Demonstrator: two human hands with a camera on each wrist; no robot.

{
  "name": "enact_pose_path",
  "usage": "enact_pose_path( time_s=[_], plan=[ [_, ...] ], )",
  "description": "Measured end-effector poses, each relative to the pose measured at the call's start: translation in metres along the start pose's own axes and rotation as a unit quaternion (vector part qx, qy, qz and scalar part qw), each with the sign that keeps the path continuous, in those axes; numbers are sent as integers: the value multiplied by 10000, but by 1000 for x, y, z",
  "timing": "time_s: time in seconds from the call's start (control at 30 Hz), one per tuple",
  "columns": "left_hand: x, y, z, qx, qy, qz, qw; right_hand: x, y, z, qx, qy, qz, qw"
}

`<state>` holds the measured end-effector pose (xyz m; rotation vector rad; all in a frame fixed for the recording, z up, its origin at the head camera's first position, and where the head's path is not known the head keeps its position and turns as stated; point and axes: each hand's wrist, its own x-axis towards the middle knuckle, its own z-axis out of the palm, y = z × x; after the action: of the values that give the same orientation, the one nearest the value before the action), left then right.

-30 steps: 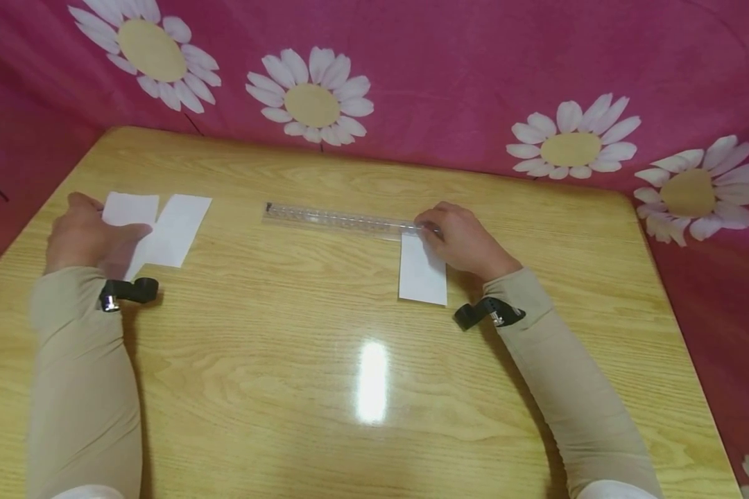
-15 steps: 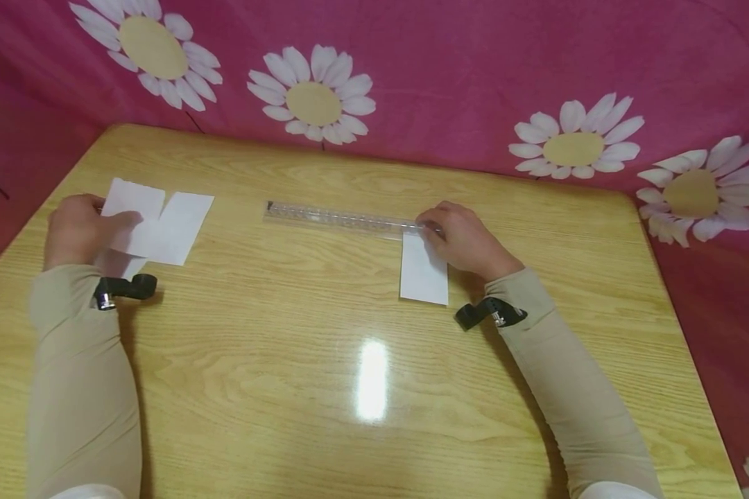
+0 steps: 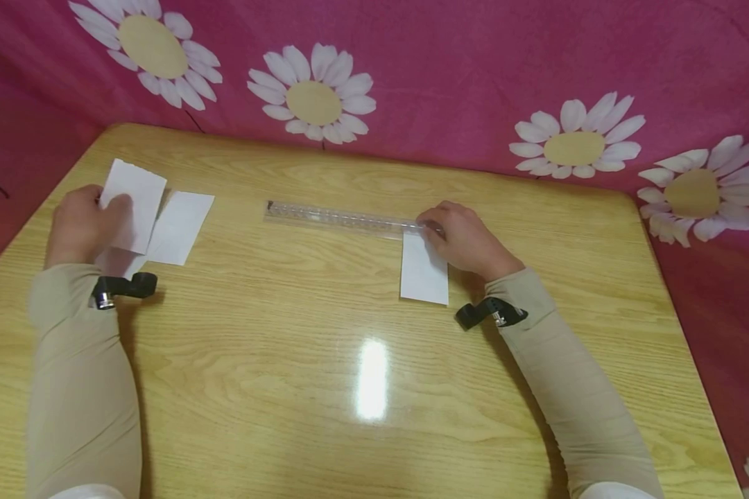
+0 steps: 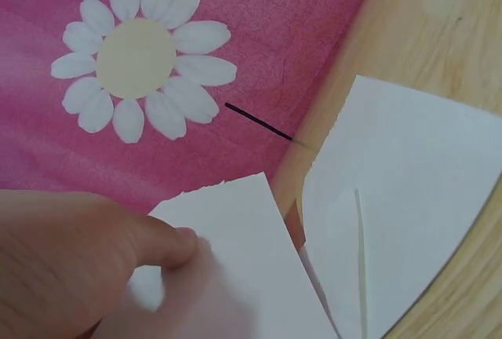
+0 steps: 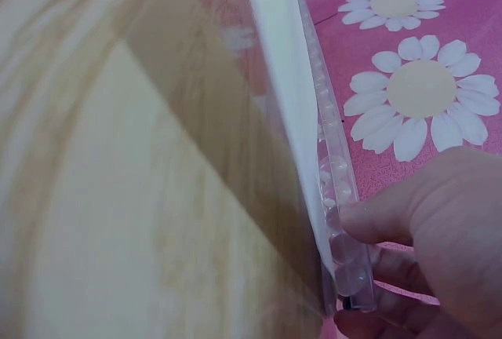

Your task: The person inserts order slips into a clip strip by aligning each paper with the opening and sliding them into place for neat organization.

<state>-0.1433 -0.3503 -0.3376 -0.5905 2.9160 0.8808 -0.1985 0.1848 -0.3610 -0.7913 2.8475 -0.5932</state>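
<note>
My left hand [image 3: 80,227] pinches a small white paper piece [image 4: 227,268] with the thumb on top. Its upper edge looks rough and torn in the left wrist view, and it is tilted up off the table. Beside and partly under it lies other white paper [image 3: 182,230], also with a rough edge. On the right, my right hand [image 3: 468,239] grips the end of a clear plastic ruler [image 3: 331,217] between thumb and fingers. A white paper piece [image 3: 423,274] hangs along the ruler's near side at that hand, in the same grip. The right fingertips are partly hidden in the head view.
A wooden table [image 3: 256,360] carries everything, with a bright light reflection in its middle. Behind it and along both sides hangs a pink cloth [image 3: 437,83] with large white flowers. Black straps with small cameras sit on both wrists.
The paper piece in my left hand has risen and tilted up, drawing away from the paper on the table beside it. My right hand, the ruler and its paper stay where they were.
</note>
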Motion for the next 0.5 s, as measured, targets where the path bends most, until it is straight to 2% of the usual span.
enact_pose_path(
  time_s=[0.5],
  plan=[
    [7,6,8,-260,379,123,9989,0,0,0,18,3,46,10000]
  ],
)
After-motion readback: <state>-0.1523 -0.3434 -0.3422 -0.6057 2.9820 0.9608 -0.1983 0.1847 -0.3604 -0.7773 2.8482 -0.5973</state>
